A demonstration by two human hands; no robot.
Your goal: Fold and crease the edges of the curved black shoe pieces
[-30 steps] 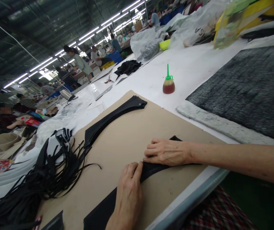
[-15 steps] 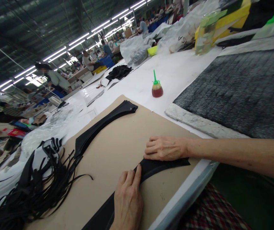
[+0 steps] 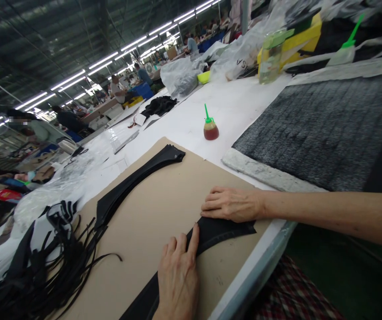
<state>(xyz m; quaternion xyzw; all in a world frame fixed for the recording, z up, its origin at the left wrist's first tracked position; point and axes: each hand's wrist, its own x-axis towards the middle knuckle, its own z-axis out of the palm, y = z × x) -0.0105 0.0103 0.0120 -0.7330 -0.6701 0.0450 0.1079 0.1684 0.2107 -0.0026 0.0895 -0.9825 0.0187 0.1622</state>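
A curved black cut piece (image 3: 222, 235), leather-like, lies along the near edge of a tan board (image 3: 164, 195). My left hand (image 3: 178, 275) rests on it with fingers extended, the index fingertip pressing near its upper edge. Just right of that, my right hand (image 3: 229, 203) lies along the same upper edge, fingers stretched to the left and flat; its thumb is hidden. Neither hand lifts the piece. Part of it disappears under both hands. Farther back on the board is a stack of similar black pieces (image 3: 134, 180).
A tangle of black strips (image 3: 44, 266) covers the board's left side. Behind the board stands a small bottle of reddish liquid (image 3: 211, 130) with a green spout. At right lies a dark, streaked slab (image 3: 311, 133) with a pale edge. Plastic bags (image 3: 180, 75) and co-workers are farther off.
The view has shifted slightly, so the bottle, board and slab appear farther left. My right hand has slid slightly right along the piece relative to the board; the left stays pressed on it.
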